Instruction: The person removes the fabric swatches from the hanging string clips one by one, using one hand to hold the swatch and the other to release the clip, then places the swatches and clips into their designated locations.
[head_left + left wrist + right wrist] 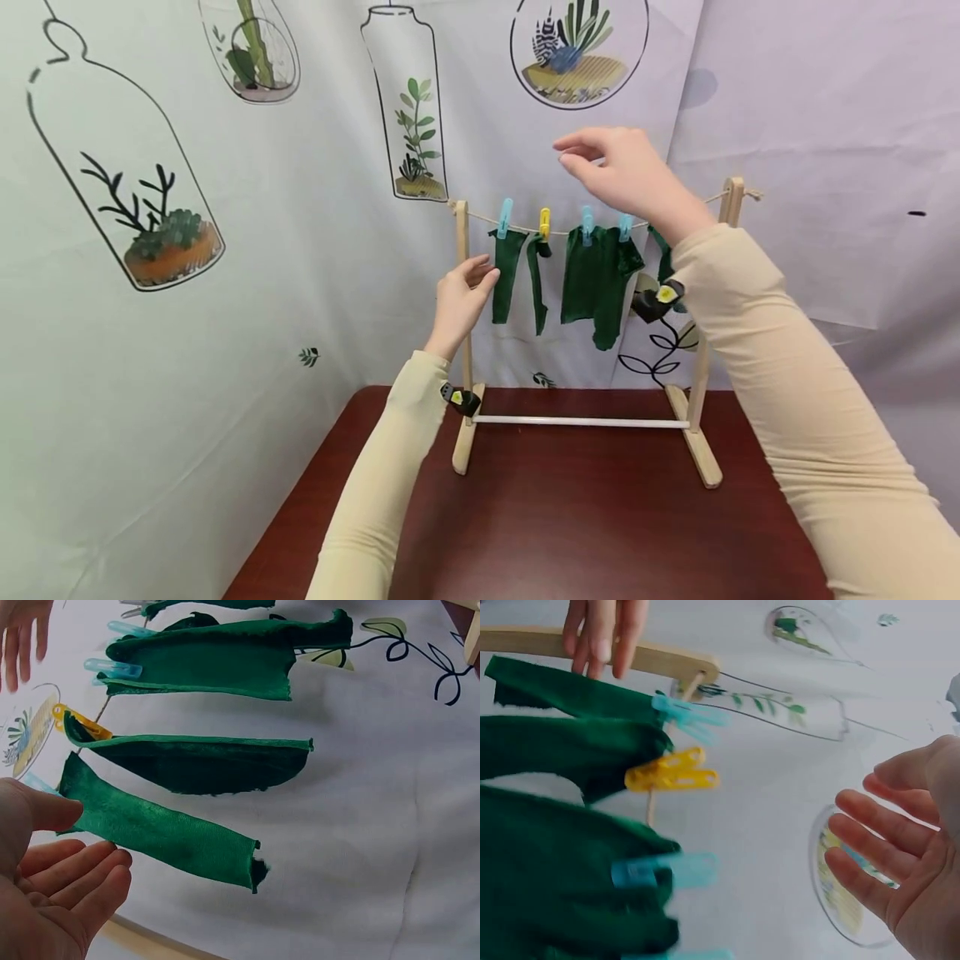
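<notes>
A narrow dark green strip of cloth (507, 275) hangs from a thin string (525, 227) at the far side of the table, held by a light blue plastic clothespin (506, 217) near the left post of the small wooden drying rack (462, 333). The left hand (461, 300) is just beside this strip on its left; the fingers (82, 874) are straight and lie close together, holding nothing, and the thumb is next to the top of the strip. To the right hang a second green strip (537, 283) under a yellow clothespin (544, 222) and a wider green cloth (597, 283) under two more blue clothespins (587, 225). The right hand (626, 179) is above the string, over the wider cloth, with relaxed, slightly spread fingers (870, 847) and holds nothing. The rack stands on a dark red-brown table (570, 525), in front of a white curtain with printed plants (150, 208).
</notes>
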`<state>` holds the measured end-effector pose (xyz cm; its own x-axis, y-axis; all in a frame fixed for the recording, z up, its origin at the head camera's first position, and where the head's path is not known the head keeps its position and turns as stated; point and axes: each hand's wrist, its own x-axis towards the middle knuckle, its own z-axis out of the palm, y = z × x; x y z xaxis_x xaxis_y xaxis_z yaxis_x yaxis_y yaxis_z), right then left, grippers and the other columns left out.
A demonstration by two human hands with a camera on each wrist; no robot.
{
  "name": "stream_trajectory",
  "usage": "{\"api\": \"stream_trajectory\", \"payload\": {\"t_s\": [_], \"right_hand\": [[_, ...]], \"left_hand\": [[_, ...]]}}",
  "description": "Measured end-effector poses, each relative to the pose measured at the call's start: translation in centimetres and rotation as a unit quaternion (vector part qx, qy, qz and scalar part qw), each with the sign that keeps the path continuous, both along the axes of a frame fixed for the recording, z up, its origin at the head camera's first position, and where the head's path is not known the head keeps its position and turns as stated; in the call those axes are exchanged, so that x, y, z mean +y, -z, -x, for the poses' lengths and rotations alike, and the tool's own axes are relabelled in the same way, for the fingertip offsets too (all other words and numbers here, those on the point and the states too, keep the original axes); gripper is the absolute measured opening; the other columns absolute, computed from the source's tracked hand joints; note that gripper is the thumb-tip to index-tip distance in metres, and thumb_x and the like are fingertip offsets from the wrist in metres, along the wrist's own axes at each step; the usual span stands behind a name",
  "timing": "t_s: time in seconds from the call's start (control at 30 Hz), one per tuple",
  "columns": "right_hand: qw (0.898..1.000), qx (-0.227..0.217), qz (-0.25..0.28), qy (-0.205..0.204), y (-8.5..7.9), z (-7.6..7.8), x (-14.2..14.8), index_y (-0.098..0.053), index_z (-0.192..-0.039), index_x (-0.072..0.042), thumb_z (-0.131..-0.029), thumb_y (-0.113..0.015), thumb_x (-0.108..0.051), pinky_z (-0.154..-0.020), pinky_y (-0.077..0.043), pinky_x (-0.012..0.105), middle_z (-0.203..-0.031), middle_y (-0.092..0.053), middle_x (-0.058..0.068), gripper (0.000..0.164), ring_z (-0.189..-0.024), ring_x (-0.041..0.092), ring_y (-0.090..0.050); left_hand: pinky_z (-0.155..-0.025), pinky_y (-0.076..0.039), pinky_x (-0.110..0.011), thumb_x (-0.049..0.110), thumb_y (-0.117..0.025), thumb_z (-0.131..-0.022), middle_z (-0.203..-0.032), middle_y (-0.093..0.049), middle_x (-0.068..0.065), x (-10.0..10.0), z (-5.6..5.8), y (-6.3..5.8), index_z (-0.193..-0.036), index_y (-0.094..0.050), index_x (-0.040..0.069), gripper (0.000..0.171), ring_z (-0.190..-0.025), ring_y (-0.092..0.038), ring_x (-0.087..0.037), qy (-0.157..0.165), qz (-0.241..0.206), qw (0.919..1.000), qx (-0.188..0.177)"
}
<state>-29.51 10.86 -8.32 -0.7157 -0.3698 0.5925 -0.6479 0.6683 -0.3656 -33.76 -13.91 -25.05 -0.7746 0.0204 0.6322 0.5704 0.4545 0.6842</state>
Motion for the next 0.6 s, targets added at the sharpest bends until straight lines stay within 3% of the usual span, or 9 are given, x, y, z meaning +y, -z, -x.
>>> {"api": "stream_trajectory", "payload": {"t_s": [0.4,0.6], "right_hand": [[0.993,-0.084,-0.084,-0.024,1.3,4.4,-5.8,-0.047,-0.149,-0.002,-0.107,-0.048,-0.024,-0.110,-0.040,0.046,-0.147,-0.052,0.016,0.048,-0.135,0.031,-0.048],[0.986,-0.109,-0.127,-0.002,1.7,5.3,-6.8,-0.040,-0.152,0.002,-0.107,-0.049,-0.027,-0.112,-0.037,0.047,-0.152,-0.045,0.020,0.054,-0.140,0.034,-0.043]], "left_hand": [[-0.091,-0.055,-0.038,0.029,-0.065,-0.101,-0.122,-0.070,-0.013,0.7,1.2,-0.4,-0.135,-0.063,0.004,0.042,-0.109,-0.069,-0.024,-0.009,-0.002,0.9998,-0.017],[-0.088,-0.056,-0.038,0.034,-0.066,-0.099,-0.117,-0.072,-0.011,1.0,1.6,-0.9,-0.132,-0.065,0.005,0.044,-0.105,-0.069,-0.022,-0.002,-0.006,0.9999,-0.013]]}}
